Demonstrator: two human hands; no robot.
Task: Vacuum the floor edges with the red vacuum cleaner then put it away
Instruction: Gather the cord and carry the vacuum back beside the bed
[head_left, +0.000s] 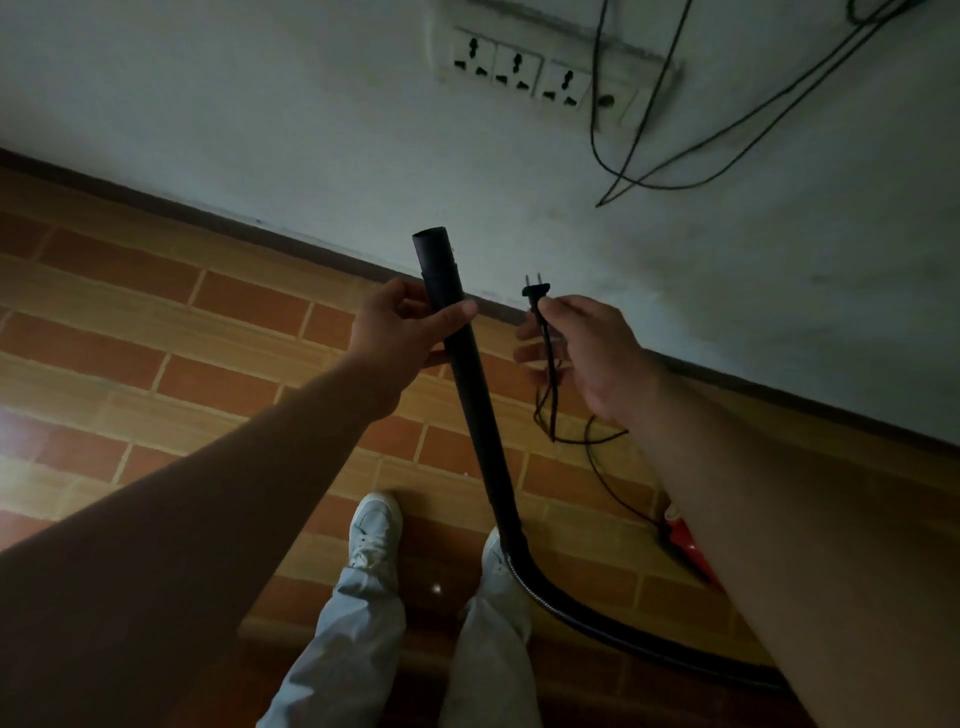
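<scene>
My left hand (400, 332) grips the black vacuum tube (470, 379) near its open top end, which points up toward the wall. The tube runs down into a ribbed black hose (597, 618) that curves right behind my right forearm. My right hand (587, 353) pinches the black power cord just below its two-pin plug (535, 292), pins upward. The cord (602, 467) loops down toward the red vacuum cleaner body (688, 545), mostly hidden by my right arm.
A white socket strip (524, 67) with three outlets sits on the wall above the plug. Thin dark cables (675, 171) hang down the wall at the right. A dark skirting (260, 228) meets the brick-pattern floor (156, 322). My white shoes (374, 530) stand below.
</scene>
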